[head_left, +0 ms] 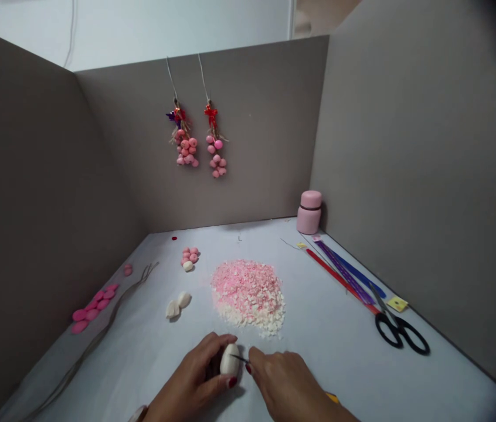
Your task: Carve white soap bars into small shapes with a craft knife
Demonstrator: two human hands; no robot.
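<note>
My left hand [199,375] grips a white egg-shaped block [229,362] between thumb and fingers, close to the front of the table. My right hand [281,378] is closed around a knife, and its thin dark blade [240,358] touches the block's right face. A bit of yellow-orange handle [332,397] shows behind the right hand; the rest is hidden by the palm. Just beyond the hands lies a heap of pink and white shavings [248,293]. Two white rough-cut lumps [178,305] sit to the left of the heap.
Small pink balls [190,255] and bright pink ovals [94,307] lie at left beside a long brown cord [114,316]. Black-handled scissors [400,333], ribbons [340,272] and a pink jar [309,212] stand or lie at right. Bead bunches [186,146] hang on the grey back panel [265,117].
</note>
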